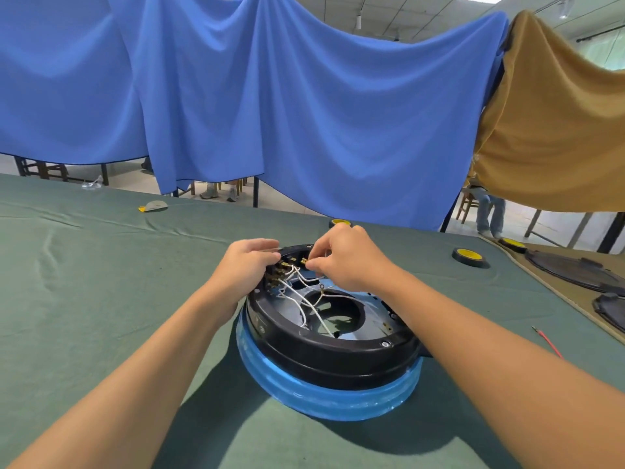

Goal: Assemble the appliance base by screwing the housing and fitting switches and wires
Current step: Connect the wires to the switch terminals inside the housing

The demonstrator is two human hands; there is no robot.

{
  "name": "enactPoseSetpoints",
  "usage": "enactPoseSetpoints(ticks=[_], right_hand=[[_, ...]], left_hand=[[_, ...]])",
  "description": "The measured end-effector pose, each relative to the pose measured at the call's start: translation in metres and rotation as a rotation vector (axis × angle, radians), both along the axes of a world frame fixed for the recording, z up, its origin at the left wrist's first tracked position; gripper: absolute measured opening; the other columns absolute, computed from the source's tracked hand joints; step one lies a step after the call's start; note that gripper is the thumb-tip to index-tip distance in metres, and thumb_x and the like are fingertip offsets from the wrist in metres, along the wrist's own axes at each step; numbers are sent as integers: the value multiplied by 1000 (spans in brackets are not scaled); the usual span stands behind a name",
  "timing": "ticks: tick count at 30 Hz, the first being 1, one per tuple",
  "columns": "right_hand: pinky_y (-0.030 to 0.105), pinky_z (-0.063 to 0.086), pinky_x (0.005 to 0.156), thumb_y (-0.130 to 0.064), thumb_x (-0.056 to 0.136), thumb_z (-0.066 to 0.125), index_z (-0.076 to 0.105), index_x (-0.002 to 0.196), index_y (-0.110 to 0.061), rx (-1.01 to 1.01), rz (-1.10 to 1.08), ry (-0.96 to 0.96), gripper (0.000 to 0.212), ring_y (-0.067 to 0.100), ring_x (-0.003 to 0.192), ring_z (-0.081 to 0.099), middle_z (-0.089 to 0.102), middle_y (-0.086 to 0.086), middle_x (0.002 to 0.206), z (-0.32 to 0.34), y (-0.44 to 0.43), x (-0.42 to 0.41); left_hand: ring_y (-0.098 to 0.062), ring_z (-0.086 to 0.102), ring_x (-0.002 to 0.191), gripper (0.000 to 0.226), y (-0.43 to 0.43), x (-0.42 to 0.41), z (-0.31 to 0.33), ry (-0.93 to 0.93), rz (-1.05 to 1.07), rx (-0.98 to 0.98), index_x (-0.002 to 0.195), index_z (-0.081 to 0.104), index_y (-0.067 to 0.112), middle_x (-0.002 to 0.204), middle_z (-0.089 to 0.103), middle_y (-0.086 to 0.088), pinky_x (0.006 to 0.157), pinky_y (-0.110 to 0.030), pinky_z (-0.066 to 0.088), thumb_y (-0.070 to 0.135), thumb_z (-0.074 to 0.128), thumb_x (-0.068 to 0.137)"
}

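Now your left hand [248, 265] grips the far rim of the black housing [324, 352], your right hand [346, 260] pinching a wire terminal [305, 262].

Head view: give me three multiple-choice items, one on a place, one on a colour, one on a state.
1. Where does the red wire lie?
A. on the table, right of the base
B. inside the base
C. in a box

2. What colour is the ring under the base?
A. yellow
B. blue
C. red

3. What is the right hand doing?
A. lying flat
B. holding tape
C. pinching a connector at the base's far rim

Answers:
1. A: the wire lies on the green cloth beside the right forearm.
2. B: a blue band shows below the black housing.
3. C: thumb and finger close on a small brass piece.
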State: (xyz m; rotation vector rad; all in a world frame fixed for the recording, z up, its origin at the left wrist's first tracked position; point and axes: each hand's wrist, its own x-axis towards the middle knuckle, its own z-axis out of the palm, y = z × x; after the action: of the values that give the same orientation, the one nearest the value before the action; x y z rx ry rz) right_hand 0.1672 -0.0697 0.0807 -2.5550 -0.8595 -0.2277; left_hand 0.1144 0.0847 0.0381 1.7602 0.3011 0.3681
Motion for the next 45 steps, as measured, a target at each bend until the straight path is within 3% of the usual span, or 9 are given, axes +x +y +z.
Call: enactPoseSetpoints(ticks=[2,6,12,28,38,45], right_hand=[[32,51,79,-19,89,67,76,84,-18,33,-24,114,10,17,86,60,64,-4,75,2,6,0],[24,44,59,-16,91,66,75,91,-9,128,-107,319,12,15,76,54,71,7,90,4,12,3],[28,37,59,-9,91,62,72,100,0,209,-177,517,17,19,77,50,64,12,94,1,16,7],[26,36,52,-8,91,62,72,88,-6,312,-174,544,11,19,76,49,63,11,88,-10,17,14],[26,37,53,-8,90,63,72,93,-4,327,-170,546,10,21,80,51,66,18,106,-12,17,14],[27,39,53,-9,90,63,72,91,-2,341,-146,518,11,21,77,51,64,15,94,-11,19,12]], left_hand=[[-18,58,114,37,1,1,0,13,-2,-19,132,60,14,121,64,-1,101,-31,42,10,58,95],[-16,58,114,34,1,1,-2,6,-3,-32,126,65,17,125,65,-2,101,-31,44,8,56,95],[-22,61,112,31,2,2,-3,3,15,-58,117,71,19,119,68,-5,105,-41,46,6,54,94],[-28,59,117,33,-1,1,-2,9,20,-77,118,70,17,123,66,-9,106,-45,45,4,51,96],[-28,58,118,34,-3,-2,-1,4,18,-89,120,69,16,125,65,-10,107,-45,45,2,50,96],[-27,60,117,34,-3,-2,-1,5,21,-80,121,68,16,125,66,-10,105,-44,46,3,49,96]])
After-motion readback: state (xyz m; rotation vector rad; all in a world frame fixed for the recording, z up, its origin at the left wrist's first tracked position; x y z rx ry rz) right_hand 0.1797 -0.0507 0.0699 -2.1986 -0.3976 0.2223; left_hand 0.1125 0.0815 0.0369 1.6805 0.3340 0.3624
